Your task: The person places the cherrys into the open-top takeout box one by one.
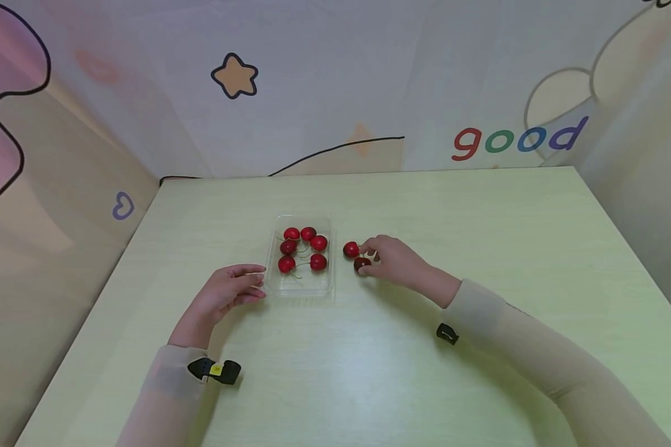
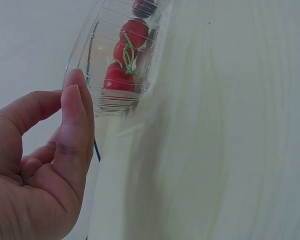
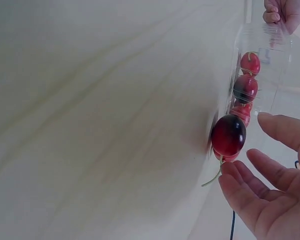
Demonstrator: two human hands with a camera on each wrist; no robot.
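Observation:
A clear plastic box (image 1: 300, 290) holds several red cherries (image 1: 318, 243) with green stems. My left hand (image 1: 232, 292) is at the box's left side, its fingertips (image 2: 75, 82) right at the plastic wall and the fingers loosely extended. On the table right of the box lie two more cherries, a red one (image 1: 351, 249) and a darker one (image 1: 361, 265). Over these two reaches my right hand (image 1: 397, 261). In the right wrist view its thumb and fingers are spread apart beside the dark cherry (image 3: 228, 136), whose stem hangs near the fingertips.
The pale wooden table (image 1: 335, 372) extends to a printed backdrop (image 1: 335, 81) at its back and sides. Small black devices (image 1: 447, 333) are strapped at both sleeve cuffs.

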